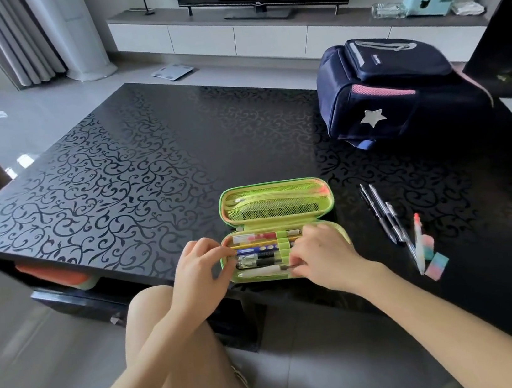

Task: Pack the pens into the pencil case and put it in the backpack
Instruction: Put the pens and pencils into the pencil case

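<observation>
Case (277, 205) lies open at table (113, 168) near edge; left hand (197, 267) pinches its left rim, right hand (319, 255) pinches a white pen (260, 272) inside. Loose pens (382, 212) and erasers (432, 254) sit right of it, backpack (394, 88) far right, path clear.

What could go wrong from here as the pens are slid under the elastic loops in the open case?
The pencil case sits near the table edge; pushing by the right hand might nudge it off. Loose pens lie beside it and could be forgotten. The backpack looks zipped shut.
</observation>
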A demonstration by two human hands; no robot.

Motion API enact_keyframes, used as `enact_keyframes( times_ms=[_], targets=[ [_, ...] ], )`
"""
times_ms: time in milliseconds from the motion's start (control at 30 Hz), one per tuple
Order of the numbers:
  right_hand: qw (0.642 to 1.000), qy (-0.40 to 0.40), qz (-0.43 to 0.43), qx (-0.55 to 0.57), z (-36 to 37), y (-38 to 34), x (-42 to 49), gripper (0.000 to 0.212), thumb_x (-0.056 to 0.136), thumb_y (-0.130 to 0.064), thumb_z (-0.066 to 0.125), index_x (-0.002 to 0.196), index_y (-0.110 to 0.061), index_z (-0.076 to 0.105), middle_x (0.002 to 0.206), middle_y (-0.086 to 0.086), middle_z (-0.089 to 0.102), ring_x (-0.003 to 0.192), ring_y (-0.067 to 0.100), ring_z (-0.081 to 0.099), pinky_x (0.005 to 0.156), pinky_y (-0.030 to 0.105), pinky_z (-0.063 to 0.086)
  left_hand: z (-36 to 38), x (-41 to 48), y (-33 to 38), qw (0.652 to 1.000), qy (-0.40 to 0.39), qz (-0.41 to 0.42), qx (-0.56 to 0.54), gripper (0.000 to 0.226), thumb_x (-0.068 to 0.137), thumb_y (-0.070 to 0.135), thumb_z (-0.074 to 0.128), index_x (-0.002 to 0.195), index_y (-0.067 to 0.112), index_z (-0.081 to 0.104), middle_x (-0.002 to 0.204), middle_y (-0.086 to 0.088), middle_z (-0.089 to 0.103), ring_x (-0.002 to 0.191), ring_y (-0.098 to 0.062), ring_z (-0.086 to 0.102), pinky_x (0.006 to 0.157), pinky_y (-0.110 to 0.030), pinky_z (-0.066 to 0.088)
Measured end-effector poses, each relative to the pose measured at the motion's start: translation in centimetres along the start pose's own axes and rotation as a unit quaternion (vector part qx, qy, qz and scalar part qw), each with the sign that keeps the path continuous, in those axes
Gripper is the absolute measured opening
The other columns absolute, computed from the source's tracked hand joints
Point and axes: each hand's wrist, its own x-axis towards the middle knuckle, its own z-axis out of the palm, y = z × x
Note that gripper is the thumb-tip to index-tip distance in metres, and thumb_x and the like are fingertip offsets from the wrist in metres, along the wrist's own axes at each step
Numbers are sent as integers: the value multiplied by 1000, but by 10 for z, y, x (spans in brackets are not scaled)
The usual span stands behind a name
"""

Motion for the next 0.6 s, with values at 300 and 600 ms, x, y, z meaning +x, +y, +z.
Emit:
enact_keyframes(
  times_ms=[300,600],
  targets=[
    [992,58,18,107,5,1,-2,28,87,-34,62,114,-28,66,94,-8,67,86,13,41,72,26,30,4,0,5,998,-3,-49,-39,24,87,24,49,97,13,69,87,0,63,85,-23,53,76,-22,36],
    [984,160,-75,2,33,2,4,26,73,-27,77,99,-30,73,75,-1,57,70,23,52,61,32,38,22,9,17,999,-21,2,-23,25,81,37,55,80,21,74,82,4,61,81,-20,52,72,-26,40]
  ],
)
